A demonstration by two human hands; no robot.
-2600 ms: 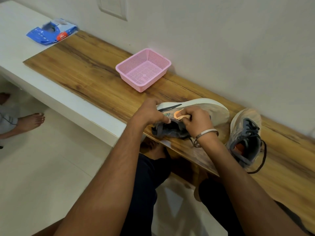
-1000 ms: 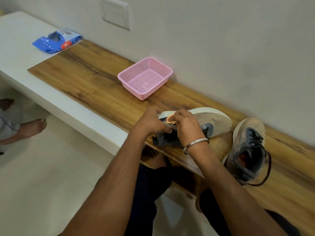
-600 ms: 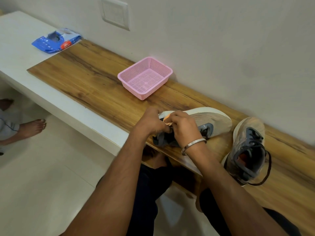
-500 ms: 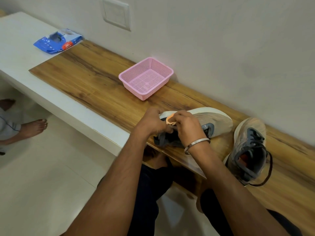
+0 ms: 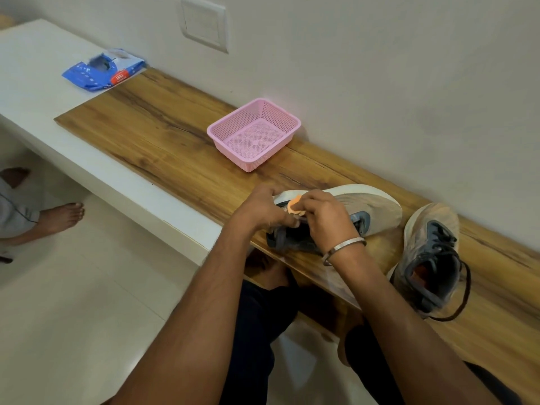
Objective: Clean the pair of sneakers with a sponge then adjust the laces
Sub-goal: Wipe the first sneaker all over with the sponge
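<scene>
A grey sneaker with a pale sole lies on its side on the wooden bench top. My left hand grips its heel end. My right hand pinches a small orange sponge against the shoe's side near the heel. The second grey sneaker stands upright to the right, with its dark lace hanging loose. My hands hide most of the first shoe's upper.
An empty pink mesh basket stands against the wall behind the shoes. A blue packet lies at the far left on the white counter. Another person's bare foot rests on the floor at left.
The sponge has made small rubbing moves on the shoe's heel side under my right hand. My left hand has kept its grip, and both shoes stay where they were.
</scene>
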